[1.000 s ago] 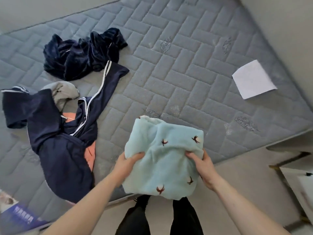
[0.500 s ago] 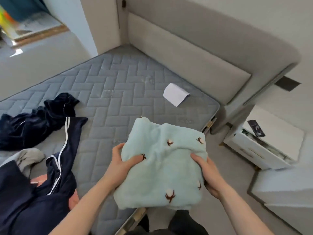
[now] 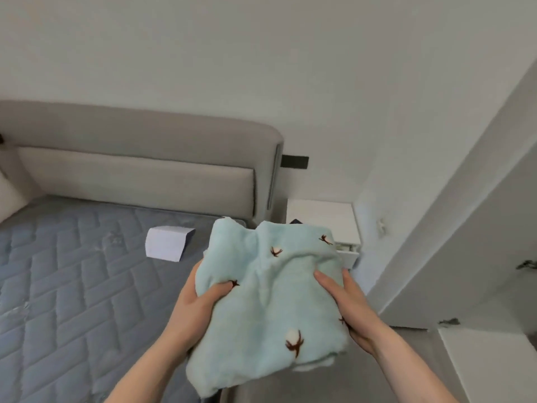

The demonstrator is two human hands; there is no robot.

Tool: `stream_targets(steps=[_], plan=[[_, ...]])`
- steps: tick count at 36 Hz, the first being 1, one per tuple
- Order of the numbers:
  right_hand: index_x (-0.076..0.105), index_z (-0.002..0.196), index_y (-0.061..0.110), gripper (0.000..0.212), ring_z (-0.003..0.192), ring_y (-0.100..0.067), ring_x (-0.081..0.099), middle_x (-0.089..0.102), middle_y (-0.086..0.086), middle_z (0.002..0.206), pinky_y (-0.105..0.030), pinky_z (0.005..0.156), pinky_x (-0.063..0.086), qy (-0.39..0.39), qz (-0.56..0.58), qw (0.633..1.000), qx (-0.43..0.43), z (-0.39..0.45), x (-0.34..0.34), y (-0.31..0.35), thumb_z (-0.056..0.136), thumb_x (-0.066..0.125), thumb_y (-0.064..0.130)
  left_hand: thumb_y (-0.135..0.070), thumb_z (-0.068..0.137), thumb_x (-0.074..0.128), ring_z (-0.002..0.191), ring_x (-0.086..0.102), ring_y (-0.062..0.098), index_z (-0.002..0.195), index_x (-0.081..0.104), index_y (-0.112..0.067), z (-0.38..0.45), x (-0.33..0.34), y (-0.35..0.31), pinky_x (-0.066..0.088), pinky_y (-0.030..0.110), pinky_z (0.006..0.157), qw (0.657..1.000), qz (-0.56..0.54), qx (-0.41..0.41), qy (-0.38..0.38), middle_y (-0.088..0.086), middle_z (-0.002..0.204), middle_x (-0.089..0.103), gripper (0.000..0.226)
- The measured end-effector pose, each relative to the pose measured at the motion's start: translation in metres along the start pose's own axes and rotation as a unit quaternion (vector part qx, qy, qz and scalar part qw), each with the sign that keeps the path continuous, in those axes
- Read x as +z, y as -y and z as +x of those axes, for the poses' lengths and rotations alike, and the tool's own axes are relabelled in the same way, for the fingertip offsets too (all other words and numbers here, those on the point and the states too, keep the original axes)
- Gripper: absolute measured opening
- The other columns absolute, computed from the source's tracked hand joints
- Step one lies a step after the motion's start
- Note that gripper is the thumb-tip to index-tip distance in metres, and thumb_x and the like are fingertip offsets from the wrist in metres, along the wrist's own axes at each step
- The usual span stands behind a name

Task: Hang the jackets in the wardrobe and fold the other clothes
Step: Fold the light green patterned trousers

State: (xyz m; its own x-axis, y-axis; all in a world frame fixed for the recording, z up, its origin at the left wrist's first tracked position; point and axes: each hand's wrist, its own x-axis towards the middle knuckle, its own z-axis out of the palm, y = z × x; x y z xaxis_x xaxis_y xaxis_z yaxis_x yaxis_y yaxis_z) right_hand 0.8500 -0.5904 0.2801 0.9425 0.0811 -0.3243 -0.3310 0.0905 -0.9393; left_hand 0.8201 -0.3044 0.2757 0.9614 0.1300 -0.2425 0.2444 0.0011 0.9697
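head view shows a folded pale blue fleece garment [image 3: 270, 303] held in the lower centre of the frame, lifted clear of the mattress [image 3: 72, 286] that fills the lower left. the left hand [image 3: 194, 309] grips its left edge, thumb pressed into the top face and the fingers hidden beneath. the right hand [image 3: 348, 303] grips the right edge the same way, thumb on top, fingers tucked under. both holds are snug, each closed on the cloth.

the step in hand looks like carrying the folded piece off to where it will be stored. to do it well, i would keep both thumbs pressing down so the layers stay stacked, keep the bundle level, and support the sagging near corner at the bottom of the frame, where a white inner layer peeks out and could slip loose. fleece is soft and springy, so a loose hold would likely let the fold open.

the bundle's long axis runs from the bottom of the frame up toward the centre, leaning a little to the right. its far end, with a notch in the edge, points toward the white bedside cabinet [image 3: 322, 216] and the padded headboard [image 3: 139, 158]. a white sheet of paper [image 3: 167, 242] lies on the mattress just left of the bundle. whether the notched end is the neckline, i cannot tell.
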Motion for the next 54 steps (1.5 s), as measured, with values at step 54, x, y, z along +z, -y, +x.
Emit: stream_targets(steps=[54], plan=[[0.062,0.123,0.037,0.069,0.096,-0.006,0.074,0.075,0.015,0.110,-0.022,0.067,0.059,-0.689,0.023,0.680,-0.250,-0.120,-0.366,0.205,0.059,0.087,0.035,-0.011,0.091,0.068,0.100,0.072,0.003,0.113,0.067,-0.056,0.128,0.620,-0.266,0.056,0.020,0.074,0.720,-0.011,0.216,0.660,-0.019,0.113,0.074,0.051]])
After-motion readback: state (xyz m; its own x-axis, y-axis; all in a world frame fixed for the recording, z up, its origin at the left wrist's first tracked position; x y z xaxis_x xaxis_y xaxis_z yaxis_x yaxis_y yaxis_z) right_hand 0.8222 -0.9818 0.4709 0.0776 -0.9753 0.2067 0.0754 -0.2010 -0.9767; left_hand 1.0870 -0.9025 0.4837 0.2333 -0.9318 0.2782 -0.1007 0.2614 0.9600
